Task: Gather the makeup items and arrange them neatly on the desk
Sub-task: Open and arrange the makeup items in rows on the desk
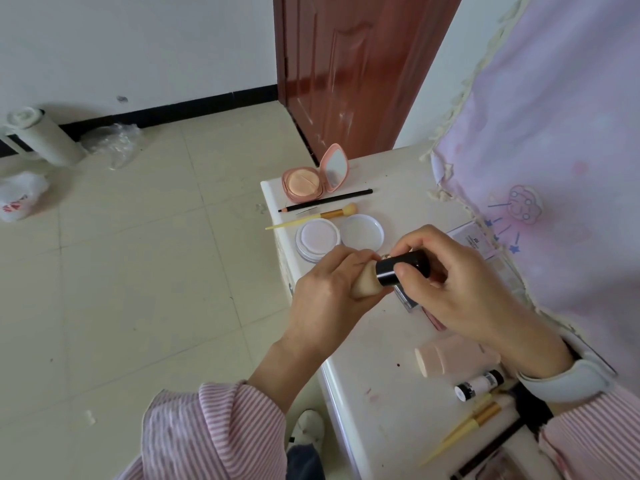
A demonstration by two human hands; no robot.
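Observation:
Over the white desk [377, 403] my left hand [325, 292] grips the beige body of a foundation bottle [367, 282]. My right hand [460, 285] pinches the bottle's black cap [401, 266]. Behind them lie an open white powder jar [317, 237] and its lid [362, 231], a yellow-handled brush [311, 218], a black pencil [325, 200] and an open pink compact with mirror [313, 178]. Nearer me lie a pink tube [450, 358], a small white bottle with black cap [479, 384] and more yellow brushes [464, 431].
A pink patterned curtain [554, 133] hangs along the desk's right side, over a clear box [474, 242]. A brown door [356, 64] stands behind the desk. On the tiled floor at the left are plastic bags [20, 197] and a white cylinder [45, 136].

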